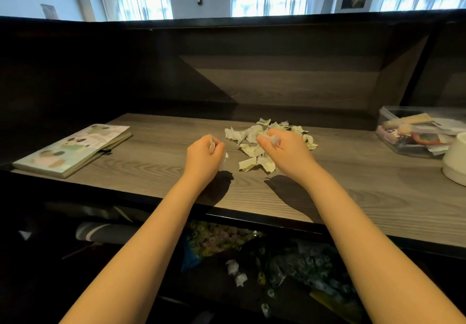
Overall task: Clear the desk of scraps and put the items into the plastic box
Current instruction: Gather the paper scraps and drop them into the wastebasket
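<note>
A heap of torn pale yellow and white paper scraps (254,150) lies in the middle of the wooden desk (156,172). My left hand (204,156) hovers just left of the heap, its fingers curled round a few white scraps. My right hand (286,150) sits over the heap's middle and pinches a white scrap at its fingertips. The clear plastic box (401,144) stands at the desk's far right, filled with mixed small items.
A closed notebook with a pastel cover (73,149) lies at the desk's left end. A white round container (455,162) stands at the right edge, in front of the box. Below the desk edge lie patterned cloth and two paper scraps (237,273) on the floor.
</note>
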### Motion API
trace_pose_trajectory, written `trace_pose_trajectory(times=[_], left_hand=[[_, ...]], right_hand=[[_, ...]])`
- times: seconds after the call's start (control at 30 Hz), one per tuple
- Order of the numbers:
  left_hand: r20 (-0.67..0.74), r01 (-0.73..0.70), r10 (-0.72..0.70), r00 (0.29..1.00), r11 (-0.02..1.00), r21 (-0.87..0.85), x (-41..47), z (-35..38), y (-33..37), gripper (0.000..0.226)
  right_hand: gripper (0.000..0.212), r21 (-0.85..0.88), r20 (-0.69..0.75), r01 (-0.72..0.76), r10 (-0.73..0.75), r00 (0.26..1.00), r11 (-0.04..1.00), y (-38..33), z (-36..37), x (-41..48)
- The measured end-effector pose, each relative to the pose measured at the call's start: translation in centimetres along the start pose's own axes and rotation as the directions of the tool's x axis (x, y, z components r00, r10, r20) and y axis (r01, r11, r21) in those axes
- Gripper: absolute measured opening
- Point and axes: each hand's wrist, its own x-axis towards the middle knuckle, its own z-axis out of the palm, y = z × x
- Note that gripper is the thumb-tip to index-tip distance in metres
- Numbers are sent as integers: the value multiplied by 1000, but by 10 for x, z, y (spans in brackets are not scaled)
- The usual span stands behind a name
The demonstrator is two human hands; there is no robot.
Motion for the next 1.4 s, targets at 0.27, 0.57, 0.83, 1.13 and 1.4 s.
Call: trace_pose_trajectory(times=[0.27,0.57,0.83,1.13,1.4], left_hand=[[-214,12,-79,974,955,-298,-50,-56,-7,20],[-383,69,-160,910,968,-240,-109,-124,-82,20],[-390,285,-374,842,920,-268,-156,-149,-174,23],[-293,570,-604,741,797,-202,-187,-139,-279,23],[-175,722,-703,689,688,76,-229,-110,-375,36]], right_hand=[[41,240,-95,100,-80,992,966,-44,37,-21],[41,391,36,164,-194,980,905,-112,128,-62],[38,394,291,51,-176,940,918,-130,232,-91],[38,188,593,-67,-59,803,980,-103,352,-114],[32,86,755,-112,8,655,990,-69,436,-133]])
